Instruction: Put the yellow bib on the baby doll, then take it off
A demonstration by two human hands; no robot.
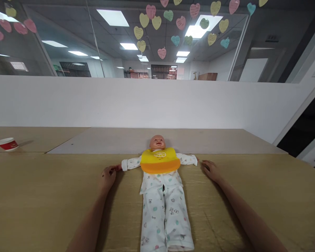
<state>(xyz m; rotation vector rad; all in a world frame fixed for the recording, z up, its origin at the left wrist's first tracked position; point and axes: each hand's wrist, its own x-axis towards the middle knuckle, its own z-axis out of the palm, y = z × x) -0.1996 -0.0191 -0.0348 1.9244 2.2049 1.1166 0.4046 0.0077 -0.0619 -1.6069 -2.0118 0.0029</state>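
Note:
A baby doll (157, 142) lies on its back on the table, head away from me and arms spread. It wears a white printed top and trousers (153, 213). Over its chest is a yellow and orange bib (160, 160) with a citrus-slice print. My left hand (109, 177) has its fingers curled in a pinch at the doll's hand (118, 167) on the left side. On the other side, my right hand (210, 170) rests on the table with fingers stretched toward the doll's other sleeve cuff (193, 160), close beside it.
A red and white paper cup (7, 144) stands on the far left of the wooden table (55, 196). Behind the doll lies a greyish board or tabletop section (115, 140). Beyond it rises a white wall (115, 103) with glass above, dotted with heart-shaped notes (162, 53).

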